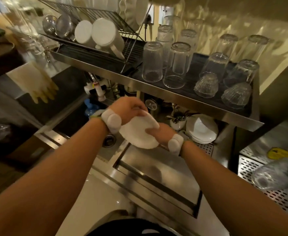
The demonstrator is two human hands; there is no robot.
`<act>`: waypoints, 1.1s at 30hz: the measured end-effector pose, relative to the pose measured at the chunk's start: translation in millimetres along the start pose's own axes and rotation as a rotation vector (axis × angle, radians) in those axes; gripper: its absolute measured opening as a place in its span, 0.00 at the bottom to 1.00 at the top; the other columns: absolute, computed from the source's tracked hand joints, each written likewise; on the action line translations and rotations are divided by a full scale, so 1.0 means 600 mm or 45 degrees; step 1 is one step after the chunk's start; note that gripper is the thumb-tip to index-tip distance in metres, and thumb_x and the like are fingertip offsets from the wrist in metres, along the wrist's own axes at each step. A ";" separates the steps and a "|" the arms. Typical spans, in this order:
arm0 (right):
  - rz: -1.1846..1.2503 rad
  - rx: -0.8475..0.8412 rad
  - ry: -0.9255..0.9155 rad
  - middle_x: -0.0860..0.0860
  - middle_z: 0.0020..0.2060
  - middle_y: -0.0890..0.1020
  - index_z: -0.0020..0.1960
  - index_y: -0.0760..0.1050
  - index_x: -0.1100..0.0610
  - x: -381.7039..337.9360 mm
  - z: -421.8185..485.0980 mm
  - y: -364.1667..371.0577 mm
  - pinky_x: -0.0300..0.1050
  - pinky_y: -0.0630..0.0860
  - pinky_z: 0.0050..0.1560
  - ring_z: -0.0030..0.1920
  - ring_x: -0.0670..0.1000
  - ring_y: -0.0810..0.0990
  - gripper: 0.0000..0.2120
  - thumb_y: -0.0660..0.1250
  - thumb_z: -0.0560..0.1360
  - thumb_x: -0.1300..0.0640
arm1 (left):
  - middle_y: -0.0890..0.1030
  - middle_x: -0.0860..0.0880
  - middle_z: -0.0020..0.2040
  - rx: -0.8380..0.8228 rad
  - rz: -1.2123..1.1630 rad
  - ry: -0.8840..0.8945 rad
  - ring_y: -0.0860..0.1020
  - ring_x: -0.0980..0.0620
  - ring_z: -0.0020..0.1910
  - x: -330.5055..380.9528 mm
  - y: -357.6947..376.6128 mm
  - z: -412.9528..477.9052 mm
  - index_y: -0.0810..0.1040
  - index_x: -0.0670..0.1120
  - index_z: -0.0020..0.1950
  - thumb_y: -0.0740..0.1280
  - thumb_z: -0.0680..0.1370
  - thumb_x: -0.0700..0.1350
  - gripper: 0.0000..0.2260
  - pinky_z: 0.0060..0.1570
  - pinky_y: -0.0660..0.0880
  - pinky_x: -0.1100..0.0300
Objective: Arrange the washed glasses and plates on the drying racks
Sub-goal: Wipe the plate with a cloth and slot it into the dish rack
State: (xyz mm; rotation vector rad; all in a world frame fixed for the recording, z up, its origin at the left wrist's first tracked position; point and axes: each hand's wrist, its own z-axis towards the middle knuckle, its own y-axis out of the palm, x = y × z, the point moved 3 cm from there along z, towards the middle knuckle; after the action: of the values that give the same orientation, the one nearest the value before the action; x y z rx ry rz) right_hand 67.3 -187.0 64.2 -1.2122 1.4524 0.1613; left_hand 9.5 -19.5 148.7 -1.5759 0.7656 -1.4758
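A small white plate is held tilted over the sink, between both hands. My left hand grips its upper rim with curled fingers. My right hand holds its right side, thumb across the face. Above, a steel shelf carries several upturned glasses on a dark ridged mat. On the shelf's left stands a wire dish rack with white mugs and white plates upright at the back. A stack of white plates sits under the shelf to the right.
A tap and a sink drain lie below my left hand. Yellowish rubber gloves hang at the left. A steel lid lies in front. A glass rests on its side on the perforated tray at the right.
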 end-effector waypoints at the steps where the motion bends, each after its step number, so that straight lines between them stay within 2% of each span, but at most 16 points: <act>1: 0.066 0.021 -0.023 0.53 0.53 0.82 0.63 0.78 0.53 -0.023 -0.004 0.001 0.53 0.78 0.57 0.54 0.58 0.81 0.16 0.66 0.80 0.45 | 0.80 0.56 0.51 0.019 0.024 0.008 0.76 0.56 0.52 0.011 -0.026 -0.006 0.84 0.54 0.54 0.70 0.79 0.49 0.05 0.54 0.69 0.60; 4: 0.208 0.057 -0.128 0.51 0.53 0.83 0.59 0.76 0.48 -0.085 -0.010 0.006 0.56 0.79 0.59 0.54 0.57 0.82 0.13 0.64 0.80 0.42 | 0.78 0.58 0.49 0.030 0.158 0.057 0.75 0.58 0.50 0.037 -0.098 -0.012 0.83 0.55 0.53 0.70 0.79 0.48 0.04 0.54 0.71 0.59; 6: 0.325 0.104 -0.191 0.53 0.55 0.84 0.62 0.77 0.50 -0.131 -0.019 0.005 0.60 0.79 0.60 0.54 0.56 0.83 0.17 0.64 0.80 0.41 | 0.80 0.58 0.47 0.002 0.179 0.093 0.77 0.57 0.50 0.057 -0.157 -0.016 0.83 0.55 0.52 0.71 0.78 0.49 0.04 0.53 0.71 0.60; 9: 0.498 0.136 -0.292 0.52 0.57 0.84 0.63 0.77 0.49 -0.195 -0.025 -0.009 0.58 0.79 0.61 0.56 0.55 0.83 0.15 0.64 0.81 0.44 | 0.84 0.60 0.47 0.006 0.158 0.163 0.80 0.61 0.48 0.082 -0.243 -0.012 0.86 0.57 0.50 0.74 0.76 0.52 0.04 0.49 0.71 0.68; 11: 0.530 0.182 -0.331 0.49 0.53 0.85 0.55 0.79 0.44 -0.241 -0.020 -0.029 0.56 0.79 0.58 0.54 0.53 0.83 0.06 0.65 0.81 0.47 | 0.85 0.61 0.45 0.073 0.158 0.260 0.81 0.66 0.47 0.093 -0.303 -0.002 0.87 0.59 0.49 0.74 0.74 0.55 0.05 0.44 0.71 0.78; 12: 0.561 0.200 -0.352 0.47 0.50 0.85 0.51 0.80 0.44 -0.266 -0.014 -0.045 0.55 0.80 0.56 0.53 0.52 0.84 0.04 0.66 0.80 0.50 | 0.85 0.62 0.44 0.112 0.159 0.310 0.80 0.67 0.47 0.099 -0.332 0.006 0.87 0.59 0.49 0.75 0.74 0.56 0.06 0.42 0.71 0.79; 15: 0.621 0.301 -0.386 0.44 0.42 0.87 0.42 0.83 0.46 -0.327 -0.014 -0.085 0.51 0.80 0.50 0.47 0.49 0.84 0.05 0.69 0.74 0.52 | 0.84 0.63 0.43 0.263 0.152 0.430 0.79 0.70 0.46 0.098 -0.394 0.034 0.85 0.59 0.49 0.73 0.72 0.63 0.11 0.37 0.72 0.78; 17: 0.685 0.411 -0.378 0.49 0.45 0.86 0.39 0.84 0.48 -0.360 -0.016 -0.111 0.53 0.80 0.51 0.49 0.55 0.83 0.05 0.70 0.69 0.51 | 0.82 0.63 0.43 0.428 0.141 0.425 0.79 0.68 0.43 0.086 -0.422 0.057 0.84 0.59 0.51 0.68 0.74 0.66 0.14 0.37 0.71 0.74; 18: 0.724 0.489 -0.387 0.51 0.45 0.85 0.40 0.83 0.50 -0.380 -0.014 -0.126 0.54 0.80 0.51 0.50 0.57 0.83 0.03 0.71 0.70 0.53 | 0.81 0.61 0.44 0.518 0.130 0.433 0.78 0.65 0.42 0.077 -0.442 0.071 0.84 0.58 0.51 0.65 0.77 0.66 0.15 0.39 0.70 0.71; 20: 0.797 0.683 -0.408 0.49 0.42 0.83 0.41 0.80 0.52 -0.421 -0.005 -0.161 0.54 0.80 0.49 0.47 0.56 0.82 0.03 0.71 0.72 0.59 | 0.82 0.54 0.43 0.669 -0.010 0.411 0.78 0.59 0.42 0.053 -0.487 0.103 0.82 0.53 0.49 0.60 0.81 0.61 0.17 0.40 0.71 0.63; 22: 0.793 0.831 -0.416 0.49 0.42 0.83 0.41 0.79 0.52 -0.458 -0.002 -0.194 0.53 0.80 0.46 0.44 0.53 0.82 0.04 0.71 0.73 0.60 | 0.82 0.49 0.46 0.741 -0.083 0.400 0.79 0.49 0.44 0.029 -0.519 0.136 0.81 0.49 0.52 0.59 0.84 0.55 0.15 0.40 0.72 0.61; 24: 0.679 0.957 -0.443 0.54 0.46 0.84 0.41 0.79 0.55 -0.501 0.004 -0.229 0.52 0.80 0.45 0.46 0.55 0.82 0.05 0.68 0.75 0.60 | 0.82 0.51 0.50 0.764 -0.052 0.414 0.78 0.50 0.47 0.006 -0.544 0.174 0.81 0.50 0.56 0.59 0.84 0.49 0.11 0.45 0.72 0.63; 26: 0.243 1.132 -0.441 0.63 0.57 0.79 0.48 0.80 0.60 -0.553 0.019 -0.256 0.58 0.79 0.57 0.55 0.63 0.79 0.07 0.64 0.80 0.61 | 0.83 0.52 0.55 0.749 0.018 0.408 0.78 0.52 0.51 -0.028 -0.565 0.213 0.81 0.53 0.57 0.60 0.84 0.46 0.11 0.53 0.74 0.60; 28: -0.220 1.256 -0.388 0.67 0.62 0.75 0.60 0.80 0.64 -0.589 0.022 -0.279 0.61 0.76 0.63 0.60 0.67 0.76 0.12 0.59 0.83 0.63 | 0.82 0.53 0.60 0.703 0.123 0.415 0.78 0.50 0.58 -0.047 -0.554 0.247 0.81 0.54 0.60 0.61 0.83 0.44 0.12 0.59 0.72 0.58; 30: -0.492 1.327 -0.339 0.67 0.63 0.74 0.62 0.79 0.64 -0.615 0.027 -0.299 0.57 0.76 0.64 0.62 0.67 0.75 0.14 0.57 0.84 0.63 | 0.80 0.55 0.66 0.642 0.245 0.456 0.76 0.50 0.66 -0.056 -0.539 0.277 0.80 0.57 0.64 0.61 0.83 0.45 0.13 0.66 0.70 0.54; 33: -0.833 1.357 -0.200 0.65 0.63 0.76 0.65 0.78 0.63 -0.666 0.060 -0.308 0.50 0.73 0.61 0.63 0.64 0.75 0.15 0.56 0.85 0.62 | 0.70 0.58 0.76 0.479 0.579 0.475 0.63 0.49 0.78 -0.087 -0.535 0.327 0.72 0.62 0.72 0.58 0.83 0.55 0.17 0.77 0.60 0.43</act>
State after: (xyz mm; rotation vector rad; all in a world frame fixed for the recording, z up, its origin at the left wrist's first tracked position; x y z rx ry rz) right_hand 138.3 -19.7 467.0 -0.6759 0.7205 -0.8467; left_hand 163.7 209.1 409.8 -0.7897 0.9191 -1.4735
